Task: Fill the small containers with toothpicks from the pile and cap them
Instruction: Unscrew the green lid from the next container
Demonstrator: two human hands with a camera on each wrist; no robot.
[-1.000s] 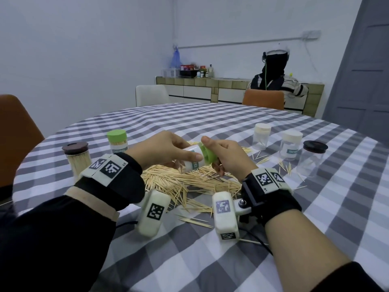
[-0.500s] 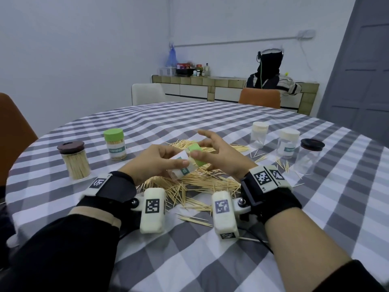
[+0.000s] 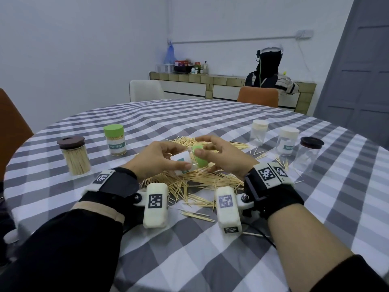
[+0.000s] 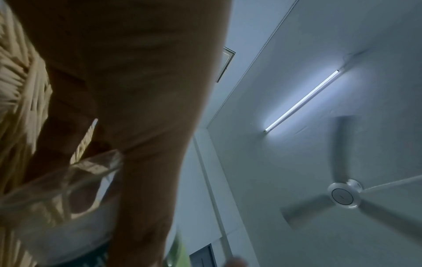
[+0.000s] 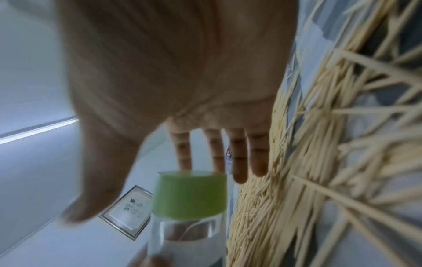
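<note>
Lying on its side above the toothpick pile [image 3: 210, 180] at mid-table [image 3: 189, 123], the small container [image 3: 180, 160] is gripped round its body by the left hand [image 3: 155, 159], its long axis aiming the green cap [image 3: 201, 162] rightward at the nearer right hand [image 3: 229, 159], whose nearly straight fingers [image 5: 237, 157] touch the cap's end.

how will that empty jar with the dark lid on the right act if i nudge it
The jar looks clear and empty, so probably light and easy to shove. It stands tall under a wide dark lid, so a high push may tip it. Being round, it would likely roll once down.
</note>
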